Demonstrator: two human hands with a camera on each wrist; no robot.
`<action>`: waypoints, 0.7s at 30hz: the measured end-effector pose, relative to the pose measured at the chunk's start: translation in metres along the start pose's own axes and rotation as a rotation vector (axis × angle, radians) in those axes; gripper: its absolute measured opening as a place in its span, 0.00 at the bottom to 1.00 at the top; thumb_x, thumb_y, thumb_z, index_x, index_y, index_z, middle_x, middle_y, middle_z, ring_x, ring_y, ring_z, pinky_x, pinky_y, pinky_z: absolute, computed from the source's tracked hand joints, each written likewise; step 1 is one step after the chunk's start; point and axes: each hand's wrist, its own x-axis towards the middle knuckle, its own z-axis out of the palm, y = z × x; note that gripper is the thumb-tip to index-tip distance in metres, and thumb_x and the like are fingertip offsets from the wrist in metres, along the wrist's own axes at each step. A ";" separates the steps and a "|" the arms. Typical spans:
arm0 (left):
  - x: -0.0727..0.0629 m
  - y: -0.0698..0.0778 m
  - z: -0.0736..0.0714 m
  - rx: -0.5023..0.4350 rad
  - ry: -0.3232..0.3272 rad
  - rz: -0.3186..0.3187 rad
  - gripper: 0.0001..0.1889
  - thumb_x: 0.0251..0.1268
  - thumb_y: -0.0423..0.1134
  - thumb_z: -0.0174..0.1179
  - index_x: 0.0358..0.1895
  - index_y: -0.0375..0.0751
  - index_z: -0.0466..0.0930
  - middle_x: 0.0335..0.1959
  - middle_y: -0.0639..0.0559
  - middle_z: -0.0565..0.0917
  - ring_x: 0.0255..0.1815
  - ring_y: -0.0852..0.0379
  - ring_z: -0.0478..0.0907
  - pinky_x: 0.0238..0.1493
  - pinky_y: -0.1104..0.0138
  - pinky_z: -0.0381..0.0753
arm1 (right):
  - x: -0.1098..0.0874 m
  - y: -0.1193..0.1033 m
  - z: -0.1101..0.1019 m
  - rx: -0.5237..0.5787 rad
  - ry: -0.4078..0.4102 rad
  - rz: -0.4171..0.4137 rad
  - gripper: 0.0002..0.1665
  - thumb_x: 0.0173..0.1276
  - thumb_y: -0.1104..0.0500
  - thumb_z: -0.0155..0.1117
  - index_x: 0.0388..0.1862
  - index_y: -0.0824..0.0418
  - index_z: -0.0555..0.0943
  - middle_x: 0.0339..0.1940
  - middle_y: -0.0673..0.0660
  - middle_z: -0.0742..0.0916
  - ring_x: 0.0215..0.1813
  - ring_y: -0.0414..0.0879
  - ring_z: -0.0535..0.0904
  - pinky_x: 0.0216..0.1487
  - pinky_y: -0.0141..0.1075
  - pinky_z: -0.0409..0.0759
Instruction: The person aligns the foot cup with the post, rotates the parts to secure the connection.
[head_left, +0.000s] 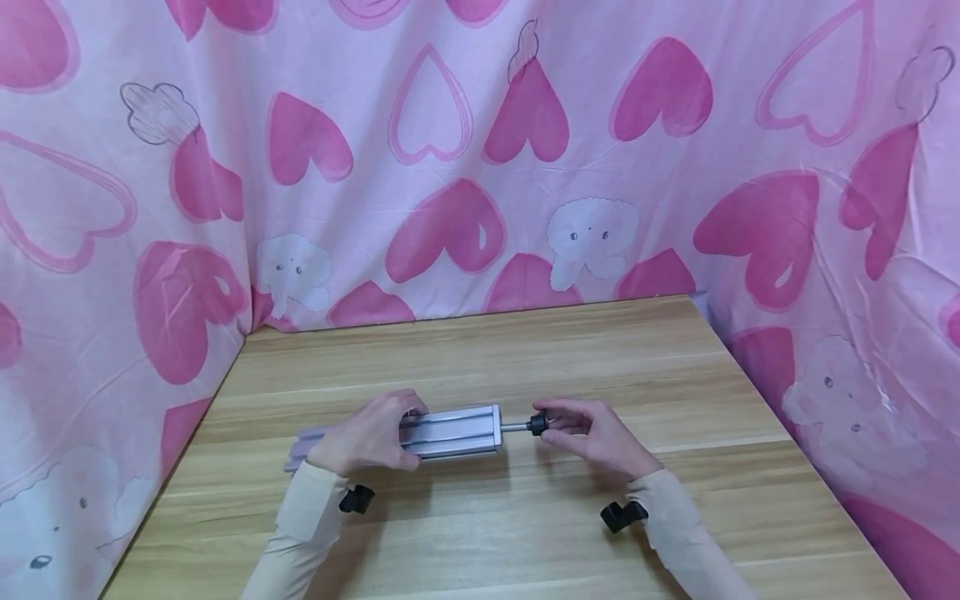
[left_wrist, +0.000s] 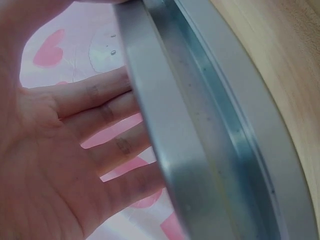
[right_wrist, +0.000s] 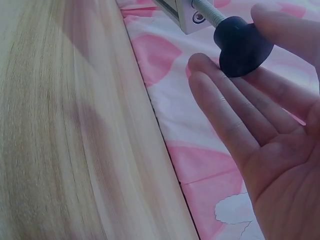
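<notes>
While left hand (head_left: 372,433) overlaps profile (head_left: 453,427), pink cloth (head_left: 360,208) hangs behind.

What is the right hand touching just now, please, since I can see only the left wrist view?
Observer: The right hand has its thumb and fingers at a black knob.
Operator: Thank you; could you tell me what joins that knob to the metal profile I can see?
Observer: A threaded rod runs from the knob to the end plate on the profile.
Operator: Would you mind telling me whether that plate shows any fastener?
Observer: Yes, the right wrist view shows a screw head in its face, beside the rod.
</notes>
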 end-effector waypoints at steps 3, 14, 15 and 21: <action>0.000 0.000 0.000 -0.004 -0.002 0.001 0.30 0.38 0.43 0.78 0.51 0.38 0.83 0.46 0.52 0.84 0.41 0.58 0.77 0.44 0.64 0.81 | 0.000 0.000 0.000 0.001 -0.004 0.013 0.26 0.68 0.52 0.71 0.64 0.54 0.81 0.55 0.55 0.89 0.52 0.48 0.87 0.52 0.34 0.84; 0.000 0.000 0.003 -0.002 -0.012 -0.011 0.30 0.39 0.43 0.79 0.51 0.38 0.83 0.47 0.51 0.84 0.42 0.55 0.79 0.44 0.63 0.81 | 0.002 -0.002 0.000 -0.037 -0.026 0.146 0.26 0.73 0.44 0.62 0.59 0.61 0.83 0.43 0.51 0.92 0.45 0.45 0.88 0.50 0.32 0.82; 0.000 0.000 0.003 -0.001 -0.013 -0.014 0.30 0.39 0.43 0.79 0.52 0.38 0.83 0.47 0.51 0.84 0.42 0.55 0.79 0.45 0.63 0.81 | 0.002 -0.002 0.001 -0.037 -0.027 0.151 0.26 0.74 0.43 0.61 0.58 0.61 0.83 0.42 0.51 0.92 0.44 0.45 0.89 0.50 0.32 0.82; 0.001 0.000 0.003 0.006 -0.021 -0.009 0.31 0.40 0.43 0.78 0.52 0.38 0.83 0.47 0.51 0.84 0.41 0.55 0.79 0.45 0.62 0.81 | 0.004 -0.001 0.003 0.099 -0.063 0.162 0.24 0.78 0.46 0.56 0.51 0.65 0.84 0.38 0.60 0.91 0.39 0.56 0.90 0.43 0.42 0.87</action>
